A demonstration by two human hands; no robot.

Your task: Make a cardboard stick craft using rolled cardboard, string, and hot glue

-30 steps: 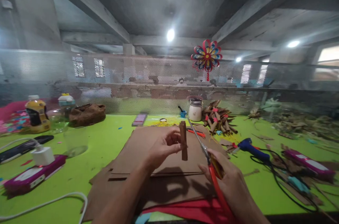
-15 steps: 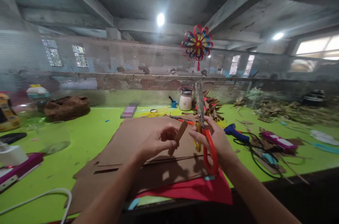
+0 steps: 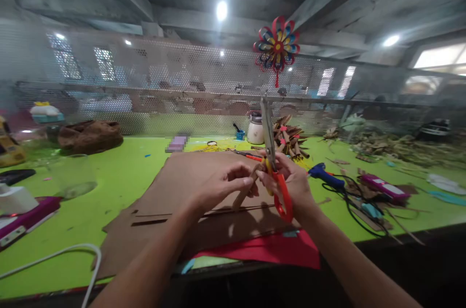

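A short brown paper strip (image 3: 241,195) is pinched in my left hand (image 3: 222,186), slanting over the sheets below. My right hand (image 3: 291,184) is closed around scissors (image 3: 269,135) with orange and yellow handles, their blades together and pointing up. The fingertips of my right hand also meet the strip's upper end, which bends there. Under both hands lie large brown paper sheets (image 3: 192,169), with narrow cut strips on top. A red sheet (image 3: 262,252) sticks out beneath them at the table's front edge.
A blue glue gun (image 3: 325,175) and its cable lie at right, beside a purple power strip (image 3: 386,187). Behind stand a white jar (image 3: 256,130) and a pile of rolled brown pieces (image 3: 289,138). At left are a clear cup (image 3: 76,177) and a white cable (image 3: 73,248).
My right hand has moved left and up to the strip, bringing the scissors along. The strip's upper end, free before, is now between the fingers of both hands.
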